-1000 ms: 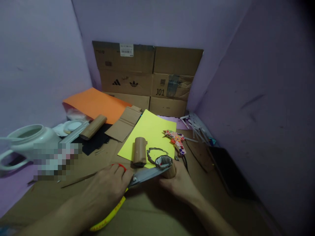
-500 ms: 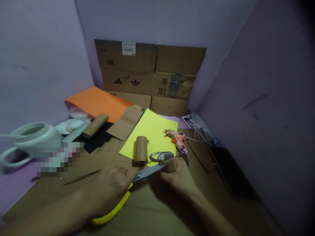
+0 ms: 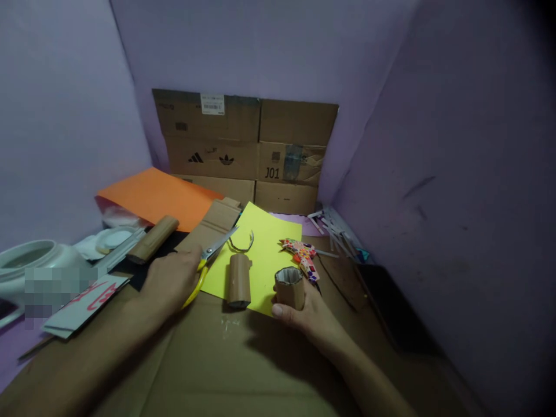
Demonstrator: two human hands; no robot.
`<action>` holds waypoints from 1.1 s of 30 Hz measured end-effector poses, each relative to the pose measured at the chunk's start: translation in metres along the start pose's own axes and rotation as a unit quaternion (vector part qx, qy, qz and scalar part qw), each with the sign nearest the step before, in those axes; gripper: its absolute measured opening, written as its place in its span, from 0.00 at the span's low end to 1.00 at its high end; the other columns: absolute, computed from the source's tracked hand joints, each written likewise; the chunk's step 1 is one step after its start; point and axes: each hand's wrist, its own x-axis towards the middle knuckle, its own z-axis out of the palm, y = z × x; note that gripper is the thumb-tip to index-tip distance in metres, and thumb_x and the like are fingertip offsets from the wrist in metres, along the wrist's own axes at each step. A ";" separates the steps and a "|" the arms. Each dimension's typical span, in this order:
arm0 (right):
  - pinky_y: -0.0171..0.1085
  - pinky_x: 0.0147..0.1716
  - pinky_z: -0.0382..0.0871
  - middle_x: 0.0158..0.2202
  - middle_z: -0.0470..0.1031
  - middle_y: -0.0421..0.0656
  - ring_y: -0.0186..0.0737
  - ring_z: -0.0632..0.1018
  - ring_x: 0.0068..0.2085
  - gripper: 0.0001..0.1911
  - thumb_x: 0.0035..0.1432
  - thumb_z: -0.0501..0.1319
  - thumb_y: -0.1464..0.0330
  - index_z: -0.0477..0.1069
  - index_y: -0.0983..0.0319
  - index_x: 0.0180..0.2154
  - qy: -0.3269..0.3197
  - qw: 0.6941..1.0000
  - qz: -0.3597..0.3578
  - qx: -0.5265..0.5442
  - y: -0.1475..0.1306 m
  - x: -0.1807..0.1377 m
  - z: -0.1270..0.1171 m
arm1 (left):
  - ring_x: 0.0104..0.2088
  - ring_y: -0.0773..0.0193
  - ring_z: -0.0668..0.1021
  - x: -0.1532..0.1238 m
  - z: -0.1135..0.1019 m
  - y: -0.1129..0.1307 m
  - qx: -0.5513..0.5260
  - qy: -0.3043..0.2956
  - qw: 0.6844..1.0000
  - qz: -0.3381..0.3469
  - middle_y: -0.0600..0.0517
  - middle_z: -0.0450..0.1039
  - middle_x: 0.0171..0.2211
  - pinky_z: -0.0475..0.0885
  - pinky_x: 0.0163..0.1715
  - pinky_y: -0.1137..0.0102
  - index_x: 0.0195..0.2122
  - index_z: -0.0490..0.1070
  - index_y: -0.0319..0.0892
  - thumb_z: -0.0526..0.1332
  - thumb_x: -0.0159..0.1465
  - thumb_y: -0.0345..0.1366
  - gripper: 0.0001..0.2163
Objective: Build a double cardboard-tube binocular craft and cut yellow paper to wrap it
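Observation:
My left hand [image 3: 176, 278] grips a pair of scissors [image 3: 212, 250] by its yellow handles, the blades aimed up and right over the yellow paper [image 3: 271, 255]. Wrapped around a short cardboard tube [image 3: 290, 292] is my right hand [image 3: 306, 315]; the tube stands upright, its open top facing me. Between the hands, a second cardboard tube [image 3: 240, 281] rests partly on the yellow paper. A thin curled cardboard strip [image 3: 243, 249] lies on the paper beyond it, close to the scissor tips.
A floral-wrapped glue gun [image 3: 302, 255] lies right of centre, near a dark flat device [image 3: 397, 313]. At left are a white teapot [image 3: 39, 260], another cardboard tube [image 3: 154, 238] and orange paper [image 3: 158, 197]. Folded cardboard [image 3: 208, 156] leans on the back wall.
The scissors have moved away from the tube, up and left. The strip at the tube's rim is now off it and lies on the yellow paper. The view has shifted slightly.

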 end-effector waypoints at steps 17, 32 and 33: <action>0.38 0.36 0.68 0.33 0.73 0.40 0.41 0.74 0.36 0.23 0.38 0.68 0.70 0.69 0.59 0.40 -0.046 0.999 0.024 0.017 -0.001 -0.006 0.012 | 0.39 0.44 0.78 -0.012 0.007 0.055 -0.224 -0.015 0.973 -0.046 0.43 0.76 0.41 0.69 0.32 0.60 0.58 0.56 0.44 0.53 0.59 0.54 0.29; 0.42 0.45 0.67 0.39 0.75 0.42 0.43 0.75 0.42 0.26 0.39 0.70 0.73 0.70 0.61 0.43 -0.060 0.998 -0.022 0.009 0.009 -0.007 0.015 | 0.38 0.57 0.77 -0.047 0.021 0.046 -0.676 -0.112 0.726 0.064 0.50 0.75 0.35 0.72 0.39 0.65 0.37 0.68 0.39 0.65 0.46 0.29 0.16; 0.42 0.46 0.67 0.40 0.75 0.42 0.43 0.75 0.43 0.27 0.40 0.70 0.73 0.69 0.61 0.45 -0.071 0.997 -0.025 0.010 0.012 -0.007 0.015 | 0.36 0.58 0.77 -0.049 0.021 0.048 -0.654 -0.120 0.744 0.067 0.52 0.75 0.34 0.72 0.38 0.67 0.37 0.69 0.39 0.64 0.46 0.27 0.15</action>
